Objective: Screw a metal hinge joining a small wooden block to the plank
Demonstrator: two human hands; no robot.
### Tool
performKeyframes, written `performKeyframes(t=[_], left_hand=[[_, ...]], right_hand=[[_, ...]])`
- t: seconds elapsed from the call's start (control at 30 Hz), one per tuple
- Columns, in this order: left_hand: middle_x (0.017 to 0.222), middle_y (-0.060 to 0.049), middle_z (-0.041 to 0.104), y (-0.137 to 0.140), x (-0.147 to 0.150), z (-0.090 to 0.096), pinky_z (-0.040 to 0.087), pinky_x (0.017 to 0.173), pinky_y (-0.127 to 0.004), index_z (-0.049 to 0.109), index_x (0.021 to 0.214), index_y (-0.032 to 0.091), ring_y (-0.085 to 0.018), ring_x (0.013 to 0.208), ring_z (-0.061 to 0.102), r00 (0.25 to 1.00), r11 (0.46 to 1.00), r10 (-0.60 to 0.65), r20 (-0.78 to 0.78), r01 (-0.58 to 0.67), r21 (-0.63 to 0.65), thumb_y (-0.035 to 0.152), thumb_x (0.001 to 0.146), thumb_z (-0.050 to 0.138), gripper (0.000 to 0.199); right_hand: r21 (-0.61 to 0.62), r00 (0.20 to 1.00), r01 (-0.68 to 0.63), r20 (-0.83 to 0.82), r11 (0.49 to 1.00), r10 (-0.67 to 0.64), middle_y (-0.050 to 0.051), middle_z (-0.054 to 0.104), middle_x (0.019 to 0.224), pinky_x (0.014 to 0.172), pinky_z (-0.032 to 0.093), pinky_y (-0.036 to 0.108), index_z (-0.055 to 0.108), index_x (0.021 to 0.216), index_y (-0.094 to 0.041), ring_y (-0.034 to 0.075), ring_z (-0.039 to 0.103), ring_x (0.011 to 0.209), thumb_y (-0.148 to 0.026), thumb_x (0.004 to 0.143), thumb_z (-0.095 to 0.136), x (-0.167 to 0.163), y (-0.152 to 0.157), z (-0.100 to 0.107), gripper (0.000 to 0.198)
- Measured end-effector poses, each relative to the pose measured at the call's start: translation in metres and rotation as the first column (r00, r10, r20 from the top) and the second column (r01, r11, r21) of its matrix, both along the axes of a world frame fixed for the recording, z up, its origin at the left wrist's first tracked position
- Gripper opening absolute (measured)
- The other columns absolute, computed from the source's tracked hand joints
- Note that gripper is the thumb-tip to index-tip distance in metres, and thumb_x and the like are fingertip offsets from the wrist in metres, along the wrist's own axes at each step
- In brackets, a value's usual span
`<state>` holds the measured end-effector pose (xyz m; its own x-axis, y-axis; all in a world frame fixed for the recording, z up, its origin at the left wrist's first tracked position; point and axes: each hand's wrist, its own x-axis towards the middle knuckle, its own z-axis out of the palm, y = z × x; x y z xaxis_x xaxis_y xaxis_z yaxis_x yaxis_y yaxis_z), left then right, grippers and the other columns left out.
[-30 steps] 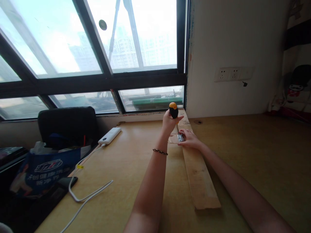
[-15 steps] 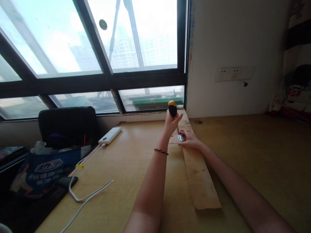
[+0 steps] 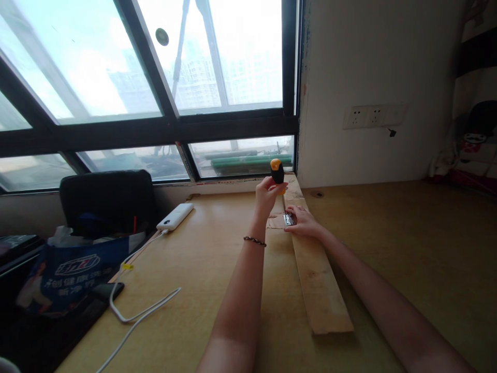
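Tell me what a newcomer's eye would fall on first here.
Probably the bright window, which fills the upper left. Next would come the yellow-and-black screwdriver, held handle-up in the left hand in front of the window's lower right corner. Just below, the right hand holds a shiny metal piece on the long wooden board.

Well left of the left hand (image 3: 267,196), a blue shopping bag (image 3: 79,282) reads "健康"; its logo (image 3: 77,264) is unclear.
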<state>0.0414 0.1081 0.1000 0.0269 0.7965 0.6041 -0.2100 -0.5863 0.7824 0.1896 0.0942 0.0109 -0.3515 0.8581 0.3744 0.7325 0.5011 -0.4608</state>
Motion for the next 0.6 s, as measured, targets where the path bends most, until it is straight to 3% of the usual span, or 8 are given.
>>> performKeyframes(t=[0.13,0.2,0.43,0.6], left_hand=[[0.08,-0.004,0.06,0.002,-0.004,0.002,0.044,0.07,-0.029,0.053,0.095,0.018,-0.015,0.077,0.056,0.993,0.994,-0.111,-0.047,0.111,-0.003,0.034,0.069,0.059,0.031],[0.08,-0.004,0.058,0.004,-0.001,-0.002,0.044,0.07,-0.028,0.05,0.094,0.018,-0.013,0.076,0.055,0.99,0.991,-0.13,-0.051,0.13,0.007,0.037,0.073,0.054,0.028],[0.071,0.003,0.047,0.011,0.018,-0.017,0.042,0.061,-0.021,0.042,0.086,0.018,-0.007,0.061,0.046,0.997,0.999,0.03,-0.072,-0.028,0.032,0.032,0.068,0.061,0.029],[0.068,0.004,0.049,0.012,0.02,-0.017,0.042,0.058,-0.022,0.037,0.085,0.018,-0.007,0.058,0.047,1.0,0.999,0.013,-0.004,-0.013,-0.031,0.029,0.066,0.063,0.034]], right_hand=[[-0.006,0.999,0.028,-0.023,1.0,-0.028,0.007,0.054,0.114,0.091,0.031,0.039,0.045,0.114,-0.021,0.026,0.044,0.108,-0.043,0.05,0.071,-0.004,0.001,-0.002,0.073],[-0.009,0.999,0.04,-0.034,0.999,-0.041,0.007,0.055,0.112,0.09,0.032,0.039,0.044,0.114,-0.021,0.026,0.044,0.107,-0.042,0.048,0.072,-0.005,0.002,-0.004,0.075],[0.004,0.997,0.04,-0.063,0.999,-0.04,0.008,0.053,0.114,0.088,0.034,0.039,0.046,0.111,-0.02,0.026,0.044,0.106,-0.045,0.046,0.072,-0.005,0.008,-0.01,0.075],[0.003,0.997,0.042,-0.059,0.999,-0.041,0.007,0.052,0.116,0.087,0.034,0.039,0.047,0.109,-0.02,0.026,0.044,0.106,-0.045,0.046,0.073,-0.004,0.008,-0.01,0.072]])
